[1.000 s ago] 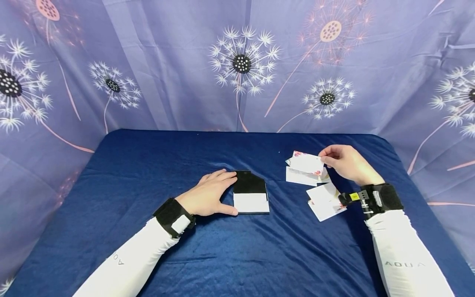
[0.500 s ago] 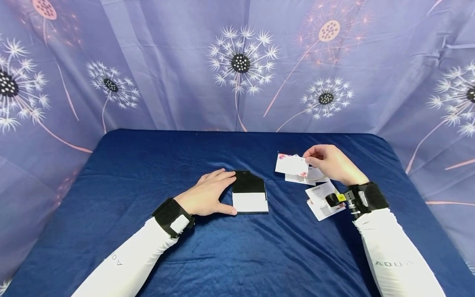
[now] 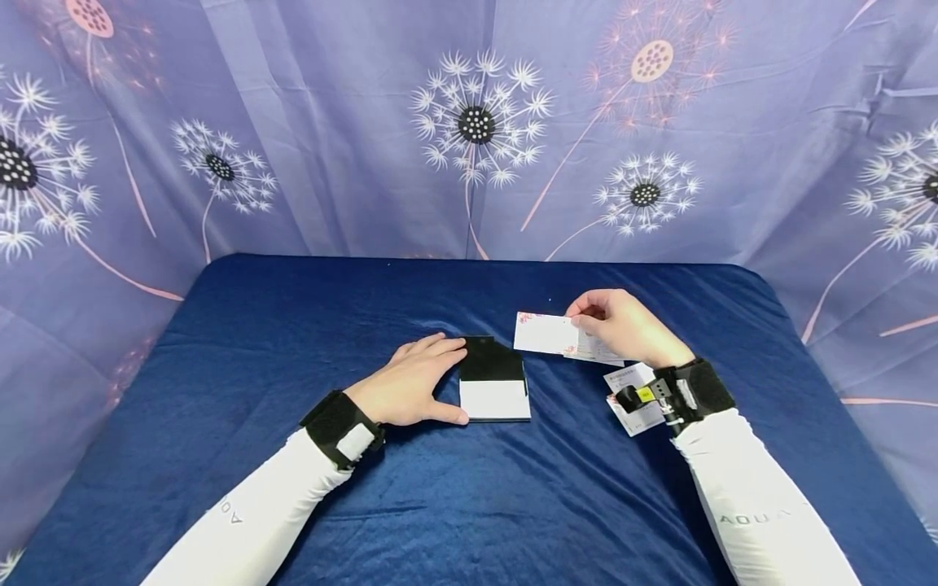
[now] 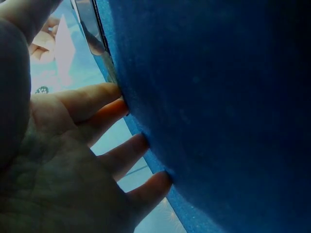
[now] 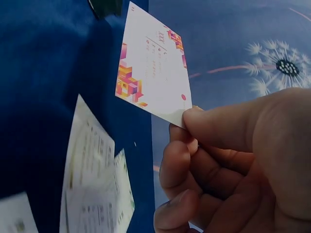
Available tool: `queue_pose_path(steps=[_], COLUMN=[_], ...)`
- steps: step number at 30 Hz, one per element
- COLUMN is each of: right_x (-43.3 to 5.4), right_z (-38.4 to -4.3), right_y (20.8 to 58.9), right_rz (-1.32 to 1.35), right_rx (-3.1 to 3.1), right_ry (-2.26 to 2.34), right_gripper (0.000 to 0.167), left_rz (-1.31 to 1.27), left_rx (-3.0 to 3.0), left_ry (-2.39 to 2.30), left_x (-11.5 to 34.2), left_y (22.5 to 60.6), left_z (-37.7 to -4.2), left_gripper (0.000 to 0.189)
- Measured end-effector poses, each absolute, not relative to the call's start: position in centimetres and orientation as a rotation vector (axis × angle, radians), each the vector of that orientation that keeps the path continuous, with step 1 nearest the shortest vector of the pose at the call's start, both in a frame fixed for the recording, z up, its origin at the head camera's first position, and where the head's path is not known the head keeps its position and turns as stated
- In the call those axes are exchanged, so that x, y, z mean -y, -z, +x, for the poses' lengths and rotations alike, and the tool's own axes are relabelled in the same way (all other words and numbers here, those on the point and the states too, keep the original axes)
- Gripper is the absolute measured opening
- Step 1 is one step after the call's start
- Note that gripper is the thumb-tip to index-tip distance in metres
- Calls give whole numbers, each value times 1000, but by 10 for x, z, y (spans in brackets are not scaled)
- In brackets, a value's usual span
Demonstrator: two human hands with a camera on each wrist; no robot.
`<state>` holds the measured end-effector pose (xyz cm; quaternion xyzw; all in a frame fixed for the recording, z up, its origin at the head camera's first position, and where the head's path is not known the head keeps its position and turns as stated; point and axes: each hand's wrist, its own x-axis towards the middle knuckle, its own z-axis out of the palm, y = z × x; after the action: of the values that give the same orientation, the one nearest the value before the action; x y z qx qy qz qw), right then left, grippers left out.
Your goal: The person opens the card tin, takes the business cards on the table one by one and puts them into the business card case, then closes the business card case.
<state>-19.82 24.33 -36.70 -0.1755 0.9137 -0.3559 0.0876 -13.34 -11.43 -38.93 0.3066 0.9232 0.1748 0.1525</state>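
Note:
My right hand (image 3: pixel 623 325) pinches a white business card (image 3: pixel 545 334) by its right end, between thumb and fingers. In the right wrist view the card (image 5: pixel 153 68) shows orange and pink patterns at its corners and small print. The left hand (image 3: pixel 414 381) lies with spread, straight fingers along the left side of a flat black card case (image 3: pixel 493 360), its thumb at the front corner. This case is open, with a dark upper half and a pale lower half. In the left wrist view its shiny edge (image 4: pixel 88 26) shows beyond the left hand (image 4: pixel 68 145).
Below the right hand lie overlapping printed cards (image 3: pixel 597 352), partly hidden by the held card and hand. Nearer the front, more cards (image 3: pixel 636 417) lie under the right wrist camera. A dark blue cloth (image 3: pixel 440 505) covers the table, with a dandelion-print curtain (image 3: pixel 352 163) behind it.
The right hand has carried the business card leftward from the other cards toward the card case. The left hand and the case have stayed in place.

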Motion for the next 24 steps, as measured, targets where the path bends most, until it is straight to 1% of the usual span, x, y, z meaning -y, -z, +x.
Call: queue_pose_path(steps=[10,24], right_x=[-222,-193], right_z=[-197,-190], right_y=[369,373], right_rz=[-605,-624], right_rx=[-2737,-2672], right_ry=[1031,1055], right_gripper=[11,9], left_rz=[866,862], left_rx=[-2646,-2641], left_ry=[-503,-512], left_x=[114,114], left_y=[388,388], left_z=[-133,-133], left_gripper=[98,99])
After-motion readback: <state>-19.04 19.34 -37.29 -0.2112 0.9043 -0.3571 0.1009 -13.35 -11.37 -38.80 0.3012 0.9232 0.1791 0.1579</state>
